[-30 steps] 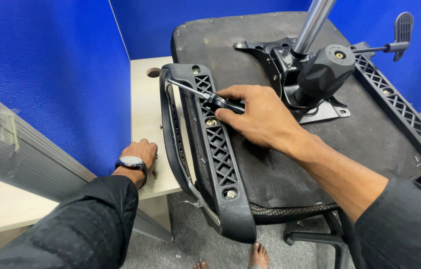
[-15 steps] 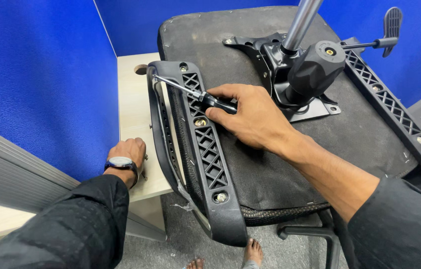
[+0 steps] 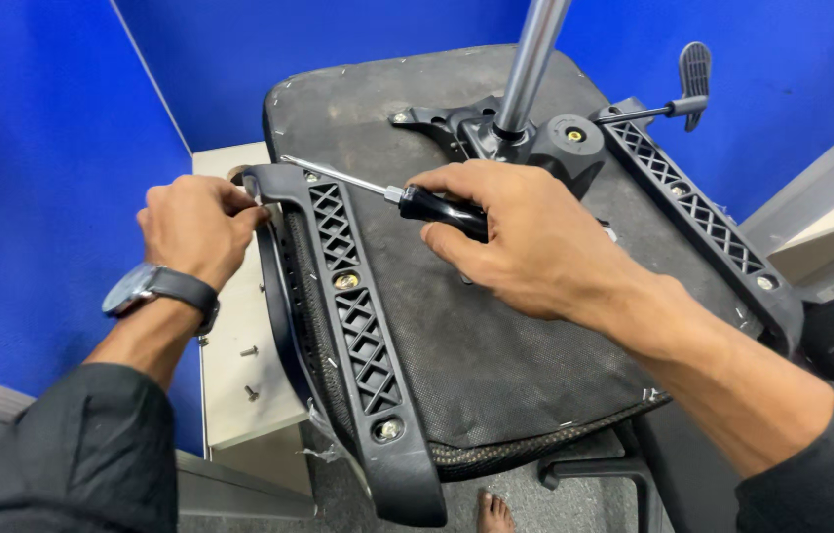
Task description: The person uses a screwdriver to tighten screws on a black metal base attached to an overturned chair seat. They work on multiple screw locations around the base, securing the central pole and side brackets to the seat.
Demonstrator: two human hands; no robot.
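Observation:
An office chair lies upside down, its black seat underside (image 3: 496,345) facing up. My right hand (image 3: 526,237) grips a black-handled screwdriver (image 3: 417,202) whose metal shaft points left, tip near the top of the left armrest bracket (image 3: 358,326). My left hand (image 3: 195,227), with a wristwatch, is curled around the upper end of that black lattice bracket. Brass screws sit in the bracket's holes. The chrome gas cylinder (image 3: 530,59) rises from the central mechanism (image 3: 545,138).
A second armrest bracket (image 3: 703,222) runs along the seat's right side, with a lever paddle (image 3: 695,69) above it. A beige table (image 3: 239,375) with loose screws (image 3: 249,350) lies beneath on the left. Blue partition walls (image 3: 42,178) surround. A bare foot (image 3: 496,513) shows below.
My left hand rose from the beige table to grasp the top of the left bracket. The right hand with the screwdriver shifted slightly away from the bracket; the view moved closer.

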